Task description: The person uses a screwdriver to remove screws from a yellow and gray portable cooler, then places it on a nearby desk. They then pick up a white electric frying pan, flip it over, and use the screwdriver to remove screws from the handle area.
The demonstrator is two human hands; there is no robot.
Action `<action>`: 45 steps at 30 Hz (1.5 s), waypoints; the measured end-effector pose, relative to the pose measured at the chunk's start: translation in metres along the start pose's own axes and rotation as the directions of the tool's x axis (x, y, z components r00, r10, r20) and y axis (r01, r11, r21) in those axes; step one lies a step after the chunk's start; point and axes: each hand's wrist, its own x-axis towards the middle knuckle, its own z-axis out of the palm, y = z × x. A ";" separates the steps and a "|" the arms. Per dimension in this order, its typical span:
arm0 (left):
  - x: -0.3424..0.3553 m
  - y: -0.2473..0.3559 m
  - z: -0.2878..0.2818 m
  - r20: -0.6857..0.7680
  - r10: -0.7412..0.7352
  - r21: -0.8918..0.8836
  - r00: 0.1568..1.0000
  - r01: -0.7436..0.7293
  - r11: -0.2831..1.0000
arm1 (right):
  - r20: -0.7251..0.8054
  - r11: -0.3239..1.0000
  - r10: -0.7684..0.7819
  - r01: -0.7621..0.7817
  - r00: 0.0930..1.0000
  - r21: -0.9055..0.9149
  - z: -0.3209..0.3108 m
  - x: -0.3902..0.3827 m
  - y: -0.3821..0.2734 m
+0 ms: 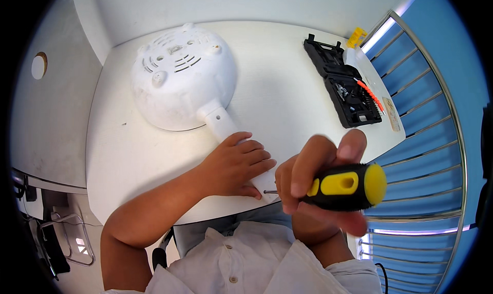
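Observation:
A white electric pan point(179, 96) lies upside down on the table, its vented base and small feet facing up. Its long handle point(221, 123) runs toward me and has a screw hole near the pan. My left hand point(233, 165) is closed over the handle, fingers across it and thumb toward its near end. In my right hand point(313, 173) is a screwdriver point(339, 187) with a black and yellow grip, raised close to the camera. Its thin metal shaft points left to the near end of the handle; whether the tip sits in a screw cannot be made out.
An open black tool case point(352, 104) with bits and an orange flexible shaft point(368, 93) lies at the table's right side. Behind it is a small yellow holder point(356, 37). A metal railing point(452, 104) borders the table on the right, and a wall stands behind.

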 end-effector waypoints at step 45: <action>0.003 0.002 -0.006 0.037 0.010 -0.020 0.999 -0.009 1.000 | -0.189 0.983 -0.097 0.065 0.977 -0.171 -0.006 -0.005 0.006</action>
